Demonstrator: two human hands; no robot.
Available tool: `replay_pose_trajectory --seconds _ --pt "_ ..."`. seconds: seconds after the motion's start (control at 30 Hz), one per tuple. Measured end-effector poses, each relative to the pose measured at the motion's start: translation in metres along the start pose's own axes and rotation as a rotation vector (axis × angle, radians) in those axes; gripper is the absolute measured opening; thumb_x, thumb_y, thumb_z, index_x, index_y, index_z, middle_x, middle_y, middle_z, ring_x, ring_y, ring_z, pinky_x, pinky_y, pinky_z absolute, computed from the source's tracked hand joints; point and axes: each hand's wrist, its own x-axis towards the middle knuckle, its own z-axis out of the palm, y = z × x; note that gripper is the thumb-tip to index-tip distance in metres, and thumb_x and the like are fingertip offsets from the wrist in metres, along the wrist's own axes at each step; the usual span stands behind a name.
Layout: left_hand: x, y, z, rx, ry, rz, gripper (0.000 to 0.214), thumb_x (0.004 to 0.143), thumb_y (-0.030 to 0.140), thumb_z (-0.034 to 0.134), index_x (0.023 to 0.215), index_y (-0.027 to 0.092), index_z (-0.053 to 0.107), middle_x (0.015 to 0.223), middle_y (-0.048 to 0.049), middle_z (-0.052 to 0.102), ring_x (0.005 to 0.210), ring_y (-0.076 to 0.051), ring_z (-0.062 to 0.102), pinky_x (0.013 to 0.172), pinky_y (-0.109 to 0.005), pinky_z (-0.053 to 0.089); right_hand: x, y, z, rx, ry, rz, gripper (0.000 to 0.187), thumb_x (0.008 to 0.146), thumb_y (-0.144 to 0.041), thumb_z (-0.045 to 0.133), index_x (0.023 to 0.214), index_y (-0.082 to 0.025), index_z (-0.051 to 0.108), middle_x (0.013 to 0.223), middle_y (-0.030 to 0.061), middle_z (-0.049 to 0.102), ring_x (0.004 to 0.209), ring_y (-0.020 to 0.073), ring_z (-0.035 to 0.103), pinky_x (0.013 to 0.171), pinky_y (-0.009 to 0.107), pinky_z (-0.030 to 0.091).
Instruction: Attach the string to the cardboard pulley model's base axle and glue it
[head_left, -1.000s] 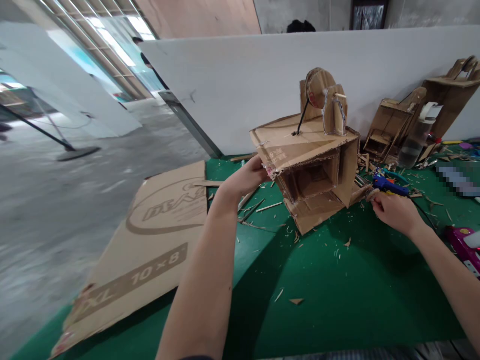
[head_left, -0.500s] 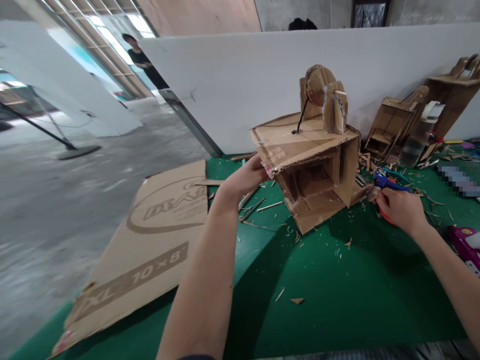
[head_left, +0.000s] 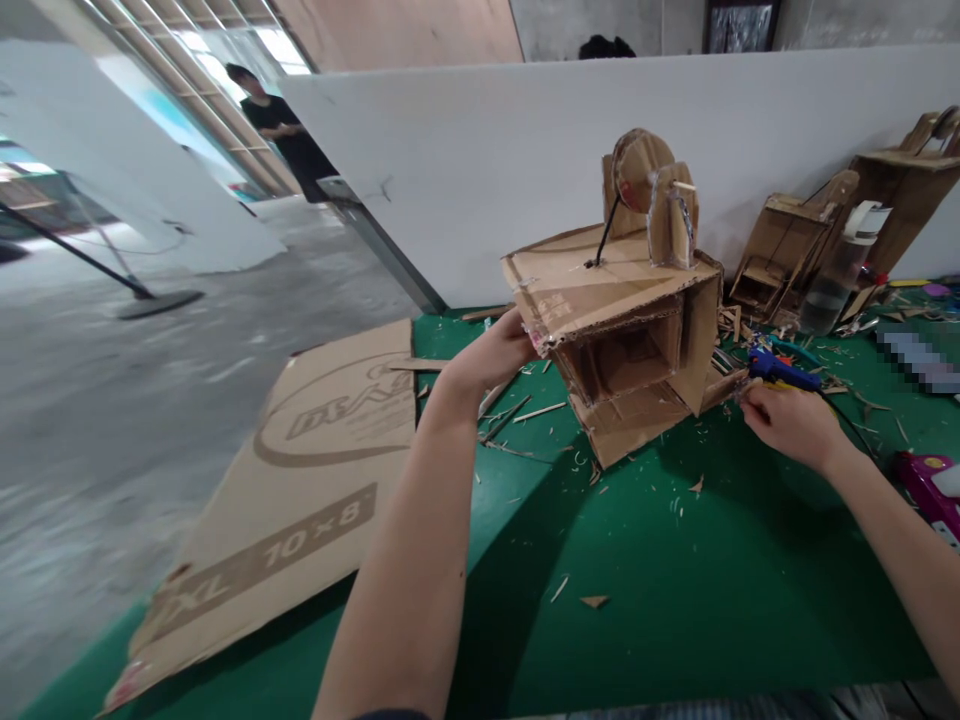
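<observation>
A cardboard model (head_left: 622,330), box-shaped with a round wheel and a stick on its roof, stands tilted on the green table (head_left: 660,590). My left hand (head_left: 491,355) grips the model's left roof corner and holds it up. My right hand (head_left: 787,425) is closed at the model's lower right corner, fingers pinched by a small cardboard piece; what they hold is hidden. A blue glue gun (head_left: 780,370) lies just beyond that hand.
A large flat cardboard sheet (head_left: 300,490) marked "10×8" hangs over the table's left edge. More cardboard models (head_left: 795,250) and a plastic bottle (head_left: 836,270) stand at the back right by a white partition (head_left: 487,150). Scraps litter the mat. A person (head_left: 281,125) stands far off.
My right hand shifted slightly near the model's lower right corner and back. The distant person has stepped further into view. The model and my left hand stay put.
</observation>
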Motion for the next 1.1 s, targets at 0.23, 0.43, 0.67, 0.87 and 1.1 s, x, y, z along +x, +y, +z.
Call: replay_pose_trajectory --seconds 0.23,0.43,0.67,0.87,1.1 --pt "0.000 -0.002 0.001 -0.062 0.013 -0.038 0.056 0.064 0.056 0.072 0.107 0.020 0.065 0.102 -0.0091 0.074 0.103 -0.028 0.065 0.088 -0.037 0.056 -0.001 0.002 -0.002 -0.023 0.106 0.083 0.036 0.095 -0.040 0.037 0.090 -0.024 0.069 0.068 0.0039 0.069 0.059 0.0184 0.060 0.052 0.028 0.018" --pt "-0.004 -0.002 0.003 -0.095 0.083 -0.098 0.054 0.062 0.053 0.075 0.105 0.022 0.068 0.097 -0.0066 0.074 0.096 -0.026 0.067 0.079 -0.035 0.059 -0.001 0.003 -0.001 0.009 0.064 0.086 0.034 0.094 -0.040 0.039 0.088 -0.024 0.068 0.068 0.0033 0.069 0.059 0.0181 0.059 0.053 0.028 0.018" --pt "-0.001 -0.009 0.003 -0.137 0.083 -0.061 0.049 0.064 0.049 0.074 0.104 0.021 0.069 0.101 -0.0065 0.074 0.090 -0.023 0.068 0.082 -0.038 0.059 0.000 0.009 -0.006 -0.001 0.078 0.175 0.044 0.096 -0.045 0.033 0.086 -0.022 0.069 0.071 0.0066 0.070 0.057 0.0184 0.059 0.051 0.028 0.020" --pt "0.008 -0.018 0.007 -0.119 0.132 0.025 0.048 0.067 0.046 0.074 0.105 0.018 0.068 0.102 -0.0093 0.075 0.102 -0.026 0.067 0.093 -0.037 0.055 0.002 0.014 -0.006 -0.017 -0.010 0.164 0.045 0.097 -0.044 0.031 0.084 -0.021 0.066 0.074 0.0083 0.071 0.061 0.0200 0.063 0.051 0.029 0.021" --pt "0.020 -0.025 0.018 -0.050 0.389 0.107 0.031 0.074 0.033 0.067 0.099 0.015 0.064 0.108 -0.0114 0.071 0.114 -0.027 0.062 0.105 -0.037 0.047 0.003 0.009 0.006 0.013 0.011 0.073 0.041 0.097 -0.041 0.033 0.085 -0.020 0.066 0.076 0.0068 0.071 0.068 0.0198 0.065 0.054 0.030 0.025"
